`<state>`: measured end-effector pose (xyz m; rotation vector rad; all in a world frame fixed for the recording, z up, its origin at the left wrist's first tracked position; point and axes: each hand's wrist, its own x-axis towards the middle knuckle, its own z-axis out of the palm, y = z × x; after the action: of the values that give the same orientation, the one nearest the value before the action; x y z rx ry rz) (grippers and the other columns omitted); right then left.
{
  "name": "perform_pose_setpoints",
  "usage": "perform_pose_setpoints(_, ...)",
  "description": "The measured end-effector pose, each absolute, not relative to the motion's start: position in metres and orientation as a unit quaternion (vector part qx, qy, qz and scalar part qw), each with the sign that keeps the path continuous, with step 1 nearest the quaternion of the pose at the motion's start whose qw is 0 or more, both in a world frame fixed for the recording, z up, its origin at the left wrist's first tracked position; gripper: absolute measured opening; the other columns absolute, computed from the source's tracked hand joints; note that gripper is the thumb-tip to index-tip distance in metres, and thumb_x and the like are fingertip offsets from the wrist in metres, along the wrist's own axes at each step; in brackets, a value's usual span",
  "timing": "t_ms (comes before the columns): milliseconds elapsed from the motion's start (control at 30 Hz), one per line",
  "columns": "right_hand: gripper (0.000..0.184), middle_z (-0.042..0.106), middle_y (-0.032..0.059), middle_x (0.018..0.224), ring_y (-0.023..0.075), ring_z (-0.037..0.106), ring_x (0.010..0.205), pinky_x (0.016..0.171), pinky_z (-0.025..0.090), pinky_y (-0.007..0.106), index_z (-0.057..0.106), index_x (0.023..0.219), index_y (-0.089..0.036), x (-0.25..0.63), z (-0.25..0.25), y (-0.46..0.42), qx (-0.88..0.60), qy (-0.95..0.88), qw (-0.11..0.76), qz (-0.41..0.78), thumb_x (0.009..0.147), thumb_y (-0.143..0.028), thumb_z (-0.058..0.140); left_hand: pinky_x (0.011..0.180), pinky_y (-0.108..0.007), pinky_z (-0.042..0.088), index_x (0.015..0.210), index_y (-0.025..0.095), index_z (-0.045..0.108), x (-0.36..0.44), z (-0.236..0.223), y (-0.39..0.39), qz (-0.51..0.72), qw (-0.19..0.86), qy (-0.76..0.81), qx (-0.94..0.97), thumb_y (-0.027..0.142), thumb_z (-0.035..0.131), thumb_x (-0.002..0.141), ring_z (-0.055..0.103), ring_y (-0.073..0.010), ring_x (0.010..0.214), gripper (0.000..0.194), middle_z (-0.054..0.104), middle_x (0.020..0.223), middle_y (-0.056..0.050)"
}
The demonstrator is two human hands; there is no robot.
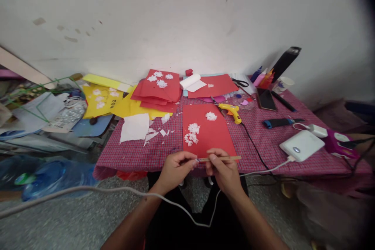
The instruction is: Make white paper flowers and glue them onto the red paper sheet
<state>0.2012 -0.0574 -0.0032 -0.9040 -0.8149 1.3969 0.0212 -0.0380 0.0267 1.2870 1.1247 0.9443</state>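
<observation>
Grip of your right hand: closed on a thin wooden stick, its long axis nearly level, side to side, the free end jutting out rightward; your left hand pinches the opposite tip, so both are touching it. It lies over the red paper's near edge, white paper flowers beyond, yellow glue gun farther right

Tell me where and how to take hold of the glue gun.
Best by the handle of the glue gun, coming from the near right. The gun lies on its side, handle slanting toward the person, nozzle pointing away to the left. Stay off the nozzle, which may be hot, and mind the cord at the handle's end.
</observation>
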Motion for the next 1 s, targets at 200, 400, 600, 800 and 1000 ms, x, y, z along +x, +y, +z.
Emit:
perform_pose_setpoints(200, 0.018, 0.071, 0.0019, 0.073, 0.0123, 0.058, 0.048, 0.046, 0.046, 0.025, 0.069, 0.094, -0.019, 0.211, -0.004, -0.058, -0.412, -0.394, 0.582, 0.58, 0.083, -0.032, 0.074, 0.062, -0.025, 0.051, 0.087, 0.016, 0.073, 0.022, 0.024, -0.037, 0.406, 0.618, 0.455, 0.496, 0.029, 0.073, 0.078, 0.063, -0.0132, 0.063, 0.016, 0.072, 0.074, -0.004)
perform_pose_setpoints(400, 0.02, 0.069, 0.0011, 0.067, 0.0114, 0.058, 0.046, 0.044, 0.046, 0.022, 0.062, 0.079, -0.018, 0.207, -0.004, -0.061, -0.435, -0.379, 0.57, 0.584, 0.087, -0.034, 0.071, 0.063, -0.025, 0.05, 0.086, 0.018, 0.074, 0.021, 0.024, -0.041, 0.377, 0.575, 0.475, 0.55, 0.027, 0.07, 0.081, 0.063, -0.0144, 0.065, 0.012, 0.073, 0.077, -0.005)
perform_pose_setpoints(600, 0.019, 0.066, -0.0019, 0.06, 0.0102, 0.053, 0.039, 0.038, 0.04, 0.02, 0.062, 0.093, -0.019, 0.199, -0.002, -0.06, -0.427, -0.316, 0.589, 0.609, 0.087, -0.036, 0.069, 0.08, -0.033, 0.049, 0.092, 0.025, 0.077, 0.022, 0.025, -0.045, 0.396, 0.432, 0.463, 0.665, 0.023, 0.066, 0.084, 0.067, -0.0209, 0.083, 0.014, 0.076, 0.089, -0.006)
perform_pose_setpoints(800, 0.024, 0.071, 0.0009, 0.067, 0.0105, 0.056, 0.039, 0.037, 0.042, 0.02, 0.063, 0.091, -0.018, 0.2, -0.001, -0.059, -0.399, -0.304, 0.582, 0.64, 0.084, -0.038, 0.073, 0.084, -0.033, 0.048, 0.099, 0.028, 0.077, 0.019, 0.022, -0.045, 0.397, 0.371, 0.435, 0.718, 0.02, 0.063, 0.087, 0.068, -0.0213, 0.088, 0.02, 0.076, 0.093, -0.007)
perform_pose_setpoints(1000, 0.023, 0.069, 0.0, 0.064, 0.0105, 0.056, 0.039, 0.038, 0.043, 0.02, 0.062, 0.084, -0.018, 0.202, -0.002, -0.058, -0.423, -0.317, 0.588, 0.612, 0.087, -0.039, 0.071, 0.072, -0.03, 0.049, 0.085, 0.024, 0.077, 0.024, 0.027, -0.043, 0.404, 0.415, 0.488, 0.653, 0.023, 0.068, 0.083, 0.068, -0.0196, 0.075, 0.01, 0.076, 0.082, -0.005)
